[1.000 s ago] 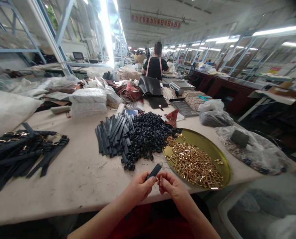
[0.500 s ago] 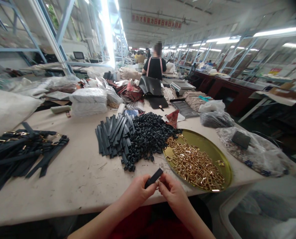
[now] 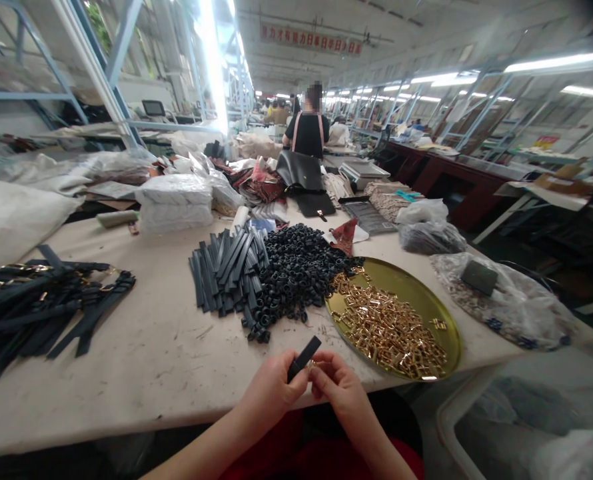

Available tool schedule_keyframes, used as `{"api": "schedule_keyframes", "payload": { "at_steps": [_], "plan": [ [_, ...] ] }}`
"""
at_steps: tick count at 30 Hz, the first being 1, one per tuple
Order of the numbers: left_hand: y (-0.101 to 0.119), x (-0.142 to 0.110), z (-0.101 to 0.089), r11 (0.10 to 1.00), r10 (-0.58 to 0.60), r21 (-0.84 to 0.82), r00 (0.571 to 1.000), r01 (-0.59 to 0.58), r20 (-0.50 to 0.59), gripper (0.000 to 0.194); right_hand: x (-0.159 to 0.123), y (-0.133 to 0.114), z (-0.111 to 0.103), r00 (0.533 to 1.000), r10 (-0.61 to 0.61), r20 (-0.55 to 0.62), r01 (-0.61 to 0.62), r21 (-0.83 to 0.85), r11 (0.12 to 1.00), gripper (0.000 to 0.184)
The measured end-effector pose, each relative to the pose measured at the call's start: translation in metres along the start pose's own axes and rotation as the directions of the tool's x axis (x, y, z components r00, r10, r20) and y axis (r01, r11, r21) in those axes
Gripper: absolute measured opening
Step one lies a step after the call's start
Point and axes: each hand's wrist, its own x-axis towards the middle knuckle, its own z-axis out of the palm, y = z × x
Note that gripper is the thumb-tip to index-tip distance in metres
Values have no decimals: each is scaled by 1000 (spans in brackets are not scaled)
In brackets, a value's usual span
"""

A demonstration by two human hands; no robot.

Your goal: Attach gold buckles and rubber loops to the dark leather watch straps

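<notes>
My left hand (image 3: 275, 381) is closed around a short black strap (image 3: 304, 357), whose free end points up and to the right. Close beside it, my right hand (image 3: 337, 381) pinches a small gold buckle (image 3: 312, 365) against the strap's side; the fingers cover most of it. Both hands are just over the table's front edge. Beyond them lies a heap of small black loops (image 3: 301, 267), with a stack of flat black straps (image 3: 229, 267) at its left. Many gold buckles (image 3: 391, 327) fill a round gold tray (image 3: 449, 333) to the right.
Black straps with gold buckles (image 3: 61, 300) are piled at the table's left. A clear plastic bag (image 3: 521, 307) lies right of the tray, and a pale bin (image 3: 449, 427) stands below. Wrapped bundles (image 3: 176, 200) and a black bag piece (image 3: 301, 173) lie farther back. Another person (image 3: 307, 133) stands beyond.
My right fingers have curled in closer around the buckle at the strap. The strap's free end has shifted slightly left, along with the whole view.
</notes>
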Motion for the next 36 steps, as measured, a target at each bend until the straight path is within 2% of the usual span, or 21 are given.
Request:
{"api": "schedule_keyframes", "payload": {
  "at_steps": [2,5,7,10,15,18,21,23,27,29,33,36],
  "plan": [
    [1,-3,-3,1000,6,-27,1000,-6,30,24,0,1,-1,995,-10,-99,14,33,999,27],
    [3,-9,-8,994,9,-108,994,4,112,31,-2,0,-3,977,108,-186,-47,304,952,30],
    [3,-13,-10,996,11,-93,987,4,160,31,-4,1,-2,964,206,-170,-102,476,873,35],
    [4,-17,-13,999,39,-9,977,-38,209,27,-6,5,-1,962,249,-113,-151,541,827,31],
    [6,-17,-15,995,37,74,959,-61,281,29,-11,9,2,969,223,-107,-149,470,870,29],
    [9,-17,-13,996,64,45,964,-78,259,30,-14,8,4,988,118,-97,-91,243,966,26],
    [11,-17,-10,997,83,-21,966,-80,246,29,-17,8,7,996,32,-84,-29,35,999,26],
    [11,-19,-8,998,56,-28,968,-51,243,25,-18,10,9,994,19,-109,-15,41,999,26],
    [8,-20,-6,999,-30,16,970,27,241,25,-17,15,12,980,32,-194,8,199,980,26],
    [7,-20,-6,999,-29,-31,972,37,232,27,-17,18,13,979,44,-201,2,222,975,27],
    [4,-19,-5,986,18,-168,975,20,221,30,-20,24,13,986,-4,-165,16,74,997,26],
    [0,-18,-3,962,11,-264,952,73,305,34,-21,25,12,982,7,-189,0,38,999,28]
  ]
}}
